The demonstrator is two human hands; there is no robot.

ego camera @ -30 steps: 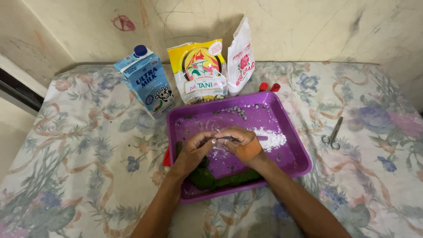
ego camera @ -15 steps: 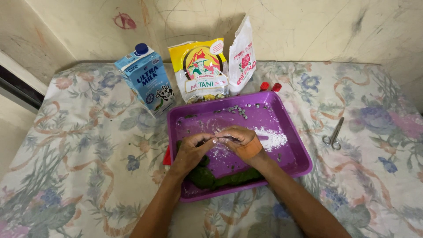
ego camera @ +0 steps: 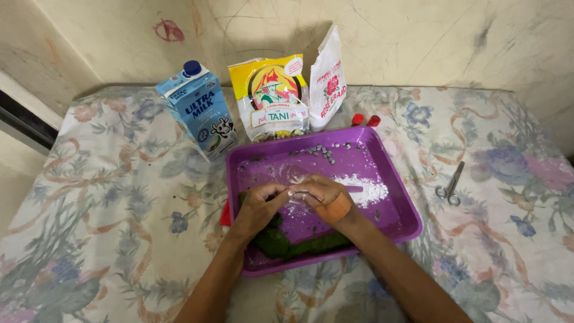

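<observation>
Both my hands meet over the middle of a purple plastic tray (ego camera: 394,224). My left hand (ego camera: 258,207) and my right hand (ego camera: 320,195) pinch a small floury piece between their fingertips; what it is I cannot tell. A plaster sits on the back of my right hand. Under my wrists a dark green lump of dough (ego camera: 287,244) lies at the tray's near edge. White flour (ego camera: 371,190) is spread to the right of my hands. Several small grey balls (ego camera: 326,152) lie near the tray's far edge.
Behind the tray stand a blue milk carton (ego camera: 198,111), a yellow and white flour bag (ego camera: 274,98) and a white bag with red print (ego camera: 329,78). Two red caps (ego camera: 365,120) peek out behind the tray. Scissors (ego camera: 449,185) lie to the right on the floral cloth (ego camera: 107,197).
My hands stay over the tray's middle; the fingers shift slightly as they work the small piece.
</observation>
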